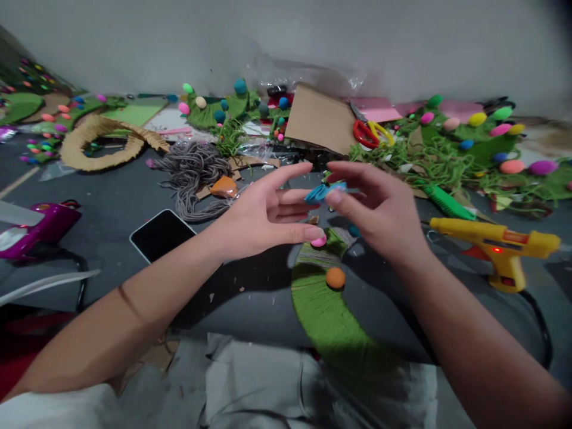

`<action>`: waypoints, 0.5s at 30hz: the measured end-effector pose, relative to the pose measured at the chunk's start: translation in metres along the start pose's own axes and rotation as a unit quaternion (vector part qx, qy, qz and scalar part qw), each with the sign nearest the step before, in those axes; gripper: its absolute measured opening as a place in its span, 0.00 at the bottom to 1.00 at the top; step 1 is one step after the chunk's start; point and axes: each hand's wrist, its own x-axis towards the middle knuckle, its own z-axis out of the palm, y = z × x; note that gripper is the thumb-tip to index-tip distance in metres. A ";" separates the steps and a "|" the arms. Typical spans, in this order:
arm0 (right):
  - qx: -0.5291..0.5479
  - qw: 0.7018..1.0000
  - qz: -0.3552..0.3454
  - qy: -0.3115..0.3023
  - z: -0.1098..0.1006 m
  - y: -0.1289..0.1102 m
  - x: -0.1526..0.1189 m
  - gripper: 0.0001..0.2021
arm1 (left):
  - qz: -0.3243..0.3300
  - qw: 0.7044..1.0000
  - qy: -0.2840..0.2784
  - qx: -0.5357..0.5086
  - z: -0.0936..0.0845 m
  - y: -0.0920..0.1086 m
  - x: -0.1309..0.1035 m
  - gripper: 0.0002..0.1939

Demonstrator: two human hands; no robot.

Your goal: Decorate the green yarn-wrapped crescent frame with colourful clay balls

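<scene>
My right hand point(379, 211) pinches a small crumpled blue piece point(324, 192) between thumb and fingers; its exact kind I cannot make out. Facing it, my left hand point(268, 217) has its fingers stretched apart, with fingertips close by the blue piece; whether they touch it is unclear. Below both hands lies a green yarn-wrapped crescent point(322, 310), reaching over the table's front edge. An orange ball point(335, 277) sits on the crescent, and a pink ball point(319, 238) shows right by my left thumb. Part of the crescent's upper end is hidden behind my hands.
To the right rests a yellow glue gun point(500, 238), its red light lit. Red and yellow scissors point(367, 132) lean on brown cardboard point(319, 122). A phone point(163, 235), grey yarn point(194, 173), a straw-coloured ring point(102, 146) and a purple tool point(44, 229) are leftward.
</scene>
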 end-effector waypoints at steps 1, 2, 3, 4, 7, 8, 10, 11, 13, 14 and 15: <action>0.000 1.000 -0.009 -0.029 0.004 0.000 -0.002 0.17 | -0.004 1.000 -0.007 -0.008 0.000 0.000 0.000 0.46; -0.002 0.999 -0.019 -0.049 0.008 0.000 -0.004 0.14 | -0.007 1.000 -0.009 -0.012 0.001 0.000 0.000 0.46; -0.004 0.998 -0.026 -0.059 0.011 -0.001 -0.005 0.11 | -0.010 1.000 -0.005 -0.010 0.001 0.000 0.000 0.45; -0.007 0.998 -0.030 -0.060 0.014 -0.001 -0.007 0.08 | -0.009 1.000 0.003 -0.003 0.001 -0.001 0.000 0.44; -0.010 0.998 -0.042 -0.041 0.018 -0.001 -0.008 0.05 | 0.004 0.998 0.041 0.039 0.002 -0.006 0.001 0.37; -0.009 0.998 -0.043 -0.035 0.018 -0.001 -0.008 0.06 | 0.010 0.997 0.056 0.056 0.003 -0.007 0.002 0.35; -0.004 0.999 -0.035 -0.026 0.016 -0.001 -0.006 0.08 | 0.019 0.993 0.078 0.088 0.004 -0.007 0.003 0.31; -0.005 1.000 -0.025 -0.017 0.013 0.000 -0.004 0.09 | 0.023 0.991 0.086 0.100 0.004 -0.007 0.003 0.29; -0.015 1.000 0.003 0.016 0.007 0.002 0.000 0.09 | 0.025 0.989 0.094 0.108 0.005 -0.005 0.003 0.28; -0.018 0.999 0.017 0.034 0.003 0.003 0.002 0.09 | 0.025 0.990 0.093 0.102 0.005 -0.004 0.003 0.28; -0.017 0.998 0.028 0.052 -0.001 0.005 0.003 0.10 | 0.027 0.992 0.090 0.090 0.004 -0.004 0.002 0.30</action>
